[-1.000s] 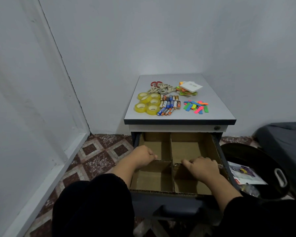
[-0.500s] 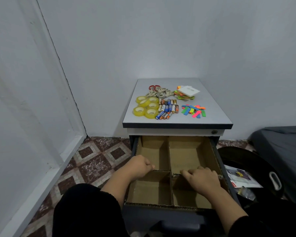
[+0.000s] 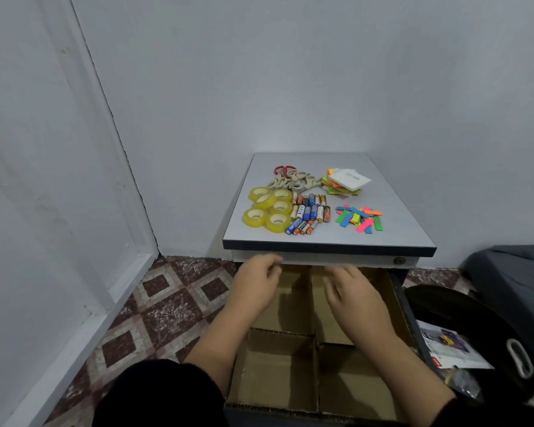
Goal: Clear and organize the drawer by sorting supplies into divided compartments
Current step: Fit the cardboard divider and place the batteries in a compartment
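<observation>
The open drawer holds a cardboard divider that splits it into four empty compartments. My left hand and my right hand hover above the rear compartments, just under the cabinet top's front edge, fingers loosely apart and holding nothing. On the cabinet top lie yellow tape rolls, batteries, scissors, a stack of sticky notes and coloured paper strips.
A dark round bin with papers inside stands right of the drawer. A dark cushion lies further right. White walls close the left and the back; patterned floor tiles show at the left.
Both hands have lifted off the cardboard divider and moved forward and up toward the cabinet top's front edge. The camera has tilted, so the cabinet sits lower in view.
</observation>
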Available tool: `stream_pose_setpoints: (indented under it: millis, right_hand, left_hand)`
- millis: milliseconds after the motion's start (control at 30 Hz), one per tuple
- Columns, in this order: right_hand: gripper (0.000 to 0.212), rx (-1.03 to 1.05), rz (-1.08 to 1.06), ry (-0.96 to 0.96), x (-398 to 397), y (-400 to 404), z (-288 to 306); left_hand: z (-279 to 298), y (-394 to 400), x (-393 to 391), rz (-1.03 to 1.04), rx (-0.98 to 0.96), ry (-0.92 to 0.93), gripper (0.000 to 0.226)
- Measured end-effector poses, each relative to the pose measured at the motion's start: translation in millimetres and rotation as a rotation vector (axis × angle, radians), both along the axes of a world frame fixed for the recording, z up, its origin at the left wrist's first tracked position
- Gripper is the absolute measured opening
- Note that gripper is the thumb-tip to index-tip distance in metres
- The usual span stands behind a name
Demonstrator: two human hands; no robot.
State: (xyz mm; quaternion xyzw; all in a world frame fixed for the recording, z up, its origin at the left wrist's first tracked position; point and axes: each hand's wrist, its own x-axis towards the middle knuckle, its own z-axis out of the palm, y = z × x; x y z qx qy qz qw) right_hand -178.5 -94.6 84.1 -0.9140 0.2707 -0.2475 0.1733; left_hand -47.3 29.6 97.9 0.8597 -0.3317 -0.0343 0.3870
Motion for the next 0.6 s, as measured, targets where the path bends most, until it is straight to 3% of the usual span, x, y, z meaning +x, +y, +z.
stream_pose_setpoints:
  millis: [133, 367, 600]
  right_hand:
    - [0.042, -0.247, 0.081, -0.092, 47, -9, 17]
    - [0.054, -0.293, 0.210, 0.200, 86, -32, 20]
    - [0.051, -0.365, 0.251, 0.070, 85, -36, 12]
  left_hand:
    - [25, -32, 12, 0.072, -0.123, -0.199, 0.030]
    - [20, -60, 27, 0.068, -0.050, -0.339, 0.030]
    - [12, -57, 29, 0.101, -0.018, -0.392, 0.023]
